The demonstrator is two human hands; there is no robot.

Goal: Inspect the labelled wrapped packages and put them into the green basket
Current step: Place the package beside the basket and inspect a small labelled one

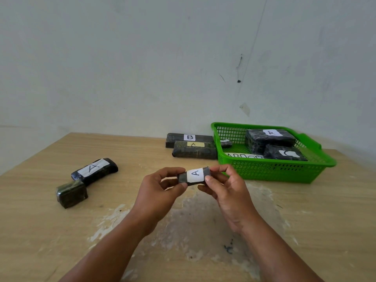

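Observation:
A small dark wrapped package (pixel 195 175) with a white label marked A is held above the table's middle. My left hand (pixel 160 192) pinches its left end and my right hand (pixel 227 190) pinches its right end. The green basket (pixel 272 169) stands at the right rear and holds two large dark packages (pixel 269 139), (pixel 284 153), a small one (pixel 225 143) and a lettered paper strip. Two long packages, marked B (pixel 189 137) and A (pixel 194 152), lie left of the basket. At the left lie another A package (pixel 95 170) and a small unlabelled-looking one (pixel 71 193).
The wooden table (pixel 305 210) has worn, pale patches in its middle and a dark stain near the front. A grey-white wall stands right behind the table and the basket. The table's left edge runs diagonally at the far left.

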